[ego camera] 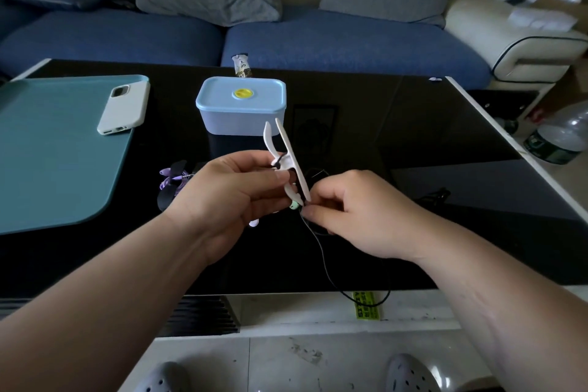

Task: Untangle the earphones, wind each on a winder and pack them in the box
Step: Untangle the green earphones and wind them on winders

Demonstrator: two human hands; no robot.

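Earphones with a black cable (323, 256) are being wound at the centre of the frame, above the near part of the glossy black table (413, 137). A teal mat (54, 153) covers the table's left side, with a phone (124, 108) in a pale case lying on it. The light blue box (241, 114) stands just above the hands in the frame, lid on, so nothing from this set is packed yet.

The left hand (229, 197) grips the white winder (291, 156), its thumb pressed across the middle and the prongs pointing up toward the box. The right hand (356, 213) pinches the cable just beside the winder's lower end. A green earbud (294, 205) shows between the two hands. A purple set (173, 178) lies on the table at centre left, partly hidden by the left hand; whether it is fully wound I cannot tell.

The risks lie mainly in the slack. From the right hand the cable drops toward the bottom of the frame and loops over the table's near edge, so a quick pull could catch it there or draw the loop into a knot. If the thumb's hold loosens, the turns at the winder's waist may slip off. Black cable on black glass is also hard to follow, and a crossing could be missed.
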